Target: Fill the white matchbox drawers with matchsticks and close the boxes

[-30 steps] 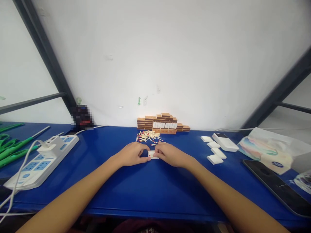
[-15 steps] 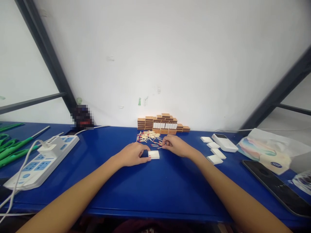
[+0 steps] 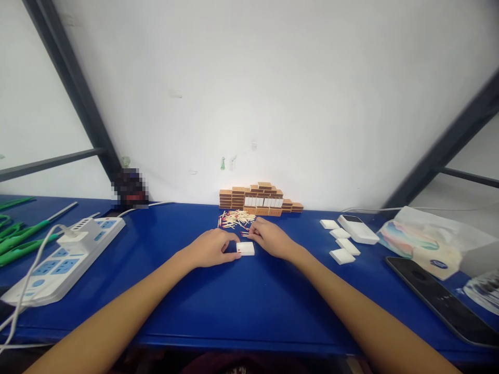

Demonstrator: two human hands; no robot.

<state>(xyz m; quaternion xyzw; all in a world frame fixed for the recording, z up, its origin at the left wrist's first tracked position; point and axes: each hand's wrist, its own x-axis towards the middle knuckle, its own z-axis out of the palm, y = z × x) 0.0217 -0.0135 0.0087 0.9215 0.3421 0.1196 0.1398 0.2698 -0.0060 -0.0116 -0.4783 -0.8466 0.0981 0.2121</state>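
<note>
My left hand holds a small white matchbox tray on the table, thumb and finger closed at its left end. A few red match heads show inside the tray. Just beyond it, my right hand is closed in a pinch on matches, whose red heads point left. Behind both hands lies a loose pile of matches with pale sticks and red heads. The right fingertips hide part of the matches near the pile.
Stacked brown matchboxes stand against the wall, with a row of white trays among them. To the right are several white trays, a white device, a tissue pack and a phone. A power strip and green-handled tools lie left.
My right hand has moved left, closer to the match pile and the tray's far side, with matches at its fingertips. The left hand stays on the tray.
</note>
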